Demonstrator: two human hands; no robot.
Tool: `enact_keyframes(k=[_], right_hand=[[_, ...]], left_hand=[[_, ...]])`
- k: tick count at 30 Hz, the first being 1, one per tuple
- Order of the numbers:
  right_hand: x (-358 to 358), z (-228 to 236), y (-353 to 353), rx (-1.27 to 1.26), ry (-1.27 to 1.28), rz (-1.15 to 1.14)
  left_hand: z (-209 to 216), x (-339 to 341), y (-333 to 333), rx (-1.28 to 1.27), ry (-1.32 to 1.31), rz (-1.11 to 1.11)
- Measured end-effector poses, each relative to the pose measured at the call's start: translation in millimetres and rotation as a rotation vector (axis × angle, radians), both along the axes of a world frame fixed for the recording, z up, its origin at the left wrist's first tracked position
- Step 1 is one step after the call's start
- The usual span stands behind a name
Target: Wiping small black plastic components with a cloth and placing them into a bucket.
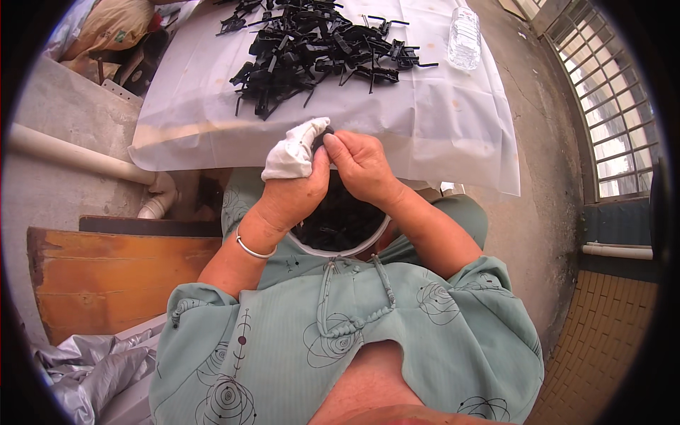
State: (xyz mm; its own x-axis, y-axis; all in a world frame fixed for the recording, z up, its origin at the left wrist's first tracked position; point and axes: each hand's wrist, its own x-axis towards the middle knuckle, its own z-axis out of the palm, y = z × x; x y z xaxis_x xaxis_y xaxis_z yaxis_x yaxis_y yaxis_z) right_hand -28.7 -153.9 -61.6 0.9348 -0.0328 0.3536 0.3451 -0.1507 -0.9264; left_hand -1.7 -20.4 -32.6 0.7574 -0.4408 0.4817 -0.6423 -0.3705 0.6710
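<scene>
My left hand and my right hand meet just in front of the table's near edge. Both are closed on a small black plastic part, which is mostly hidden by the fingers. White cloth, perhaps part of a glove, covers the left fingers, while the left thumb is bare. The right thumb and forefinger pinch the part's upper end. Below my hands, between my knees, stands a round bucket with a pale rim; dark pieces lie inside it. A large heap of black plastic parts covers the far middle of the table.
White plastic sheeting drapes over the table. A clear plastic bottle lies at its far right. On the left are a pale pipe, an orange-brown wooden board and silvery sheeting. A barred window is at the right.
</scene>
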Motion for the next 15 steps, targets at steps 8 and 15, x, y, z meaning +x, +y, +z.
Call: enact_keyframes(k=[8, 15], right_hand=[[4.2, 1.7, 3.2, 0.319, 0.258, 0.087], [5.7, 12.1, -30.5, -0.318, 0.084, 0.032]], left_hand=[[-8.9, 5.6, -1.1, 0.021, -0.036, -0.014], [5.8, 19.4, 4.7, -0.436, 0.662, -0.172]])
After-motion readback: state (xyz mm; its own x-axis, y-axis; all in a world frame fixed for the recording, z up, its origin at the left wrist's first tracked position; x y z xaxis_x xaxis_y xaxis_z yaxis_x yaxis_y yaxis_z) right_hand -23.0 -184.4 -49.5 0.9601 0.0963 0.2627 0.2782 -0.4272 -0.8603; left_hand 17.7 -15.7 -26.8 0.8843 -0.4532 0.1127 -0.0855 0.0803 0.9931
